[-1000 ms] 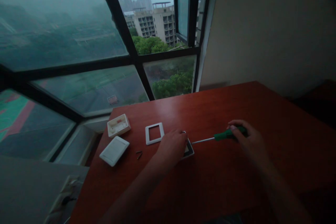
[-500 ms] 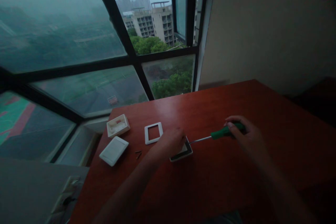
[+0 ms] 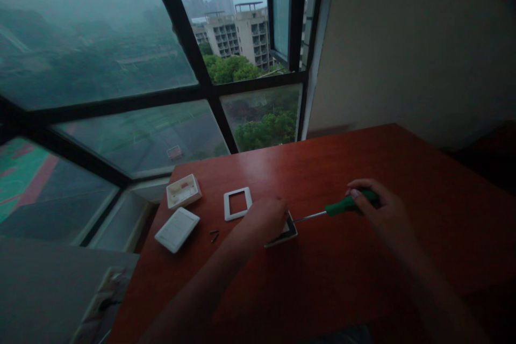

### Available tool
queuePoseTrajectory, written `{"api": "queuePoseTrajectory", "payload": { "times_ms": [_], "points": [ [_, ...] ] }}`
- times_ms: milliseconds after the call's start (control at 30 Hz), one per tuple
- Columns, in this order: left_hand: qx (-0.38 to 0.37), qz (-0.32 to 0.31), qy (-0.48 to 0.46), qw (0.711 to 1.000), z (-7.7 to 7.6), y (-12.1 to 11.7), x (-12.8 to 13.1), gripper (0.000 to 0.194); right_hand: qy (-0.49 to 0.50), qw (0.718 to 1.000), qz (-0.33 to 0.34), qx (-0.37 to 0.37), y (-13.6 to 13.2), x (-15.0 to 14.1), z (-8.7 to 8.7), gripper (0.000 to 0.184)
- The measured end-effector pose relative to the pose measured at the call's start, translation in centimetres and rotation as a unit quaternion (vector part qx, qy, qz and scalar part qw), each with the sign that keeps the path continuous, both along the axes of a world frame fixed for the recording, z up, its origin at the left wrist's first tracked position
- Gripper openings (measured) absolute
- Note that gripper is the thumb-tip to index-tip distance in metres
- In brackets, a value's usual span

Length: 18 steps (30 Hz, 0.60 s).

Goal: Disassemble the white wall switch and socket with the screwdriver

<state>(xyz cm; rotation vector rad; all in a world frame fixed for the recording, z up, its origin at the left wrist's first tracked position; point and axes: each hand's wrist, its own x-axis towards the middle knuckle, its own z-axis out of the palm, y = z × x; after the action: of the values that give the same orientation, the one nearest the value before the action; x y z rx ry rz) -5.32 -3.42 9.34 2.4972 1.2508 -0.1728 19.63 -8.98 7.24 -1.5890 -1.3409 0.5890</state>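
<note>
My left hand point(image 3: 264, 219) is closed over a white switch part with a dark frame point(image 3: 287, 233) and holds it down on the red-brown table point(image 3: 363, 263). My right hand point(image 3: 377, 207) grips the green handle of a screwdriver point(image 3: 344, 205). Its metal shaft points left and its tip meets the right edge of the switch part. Most of the part is hidden under my left fingers.
Left of my hands lie a white square frame point(image 3: 237, 203), two small dark screws point(image 3: 214, 234), a white cover plate point(image 3: 177, 229) and a white back box point(image 3: 183, 191). A large window runs behind the table's far-left edge; a wall stands at the right.
The switch part's near edge has tilted up under my left hand since a second ago. The right hand and screwdriver have shifted slightly upward and left.
</note>
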Motion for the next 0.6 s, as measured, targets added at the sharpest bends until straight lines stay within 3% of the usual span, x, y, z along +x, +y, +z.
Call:
{"api": "queuePoseTrajectory", "payload": {
  "times_ms": [300, 600],
  "points": [
    [0.027, 0.019, -0.003, 0.999, -0.4, -0.6, -0.7, 0.018, -0.025, 1.0, -0.012, 0.01, -0.6, 0.0, 0.6, 0.021],
    [0.029, 0.039, -0.144, 0.988, -2.5, -1.4, -2.8, 0.024, -0.165, 0.983, 0.057, 0.058, 0.7, -2.2, 3.4, 0.013]
  ]
}}
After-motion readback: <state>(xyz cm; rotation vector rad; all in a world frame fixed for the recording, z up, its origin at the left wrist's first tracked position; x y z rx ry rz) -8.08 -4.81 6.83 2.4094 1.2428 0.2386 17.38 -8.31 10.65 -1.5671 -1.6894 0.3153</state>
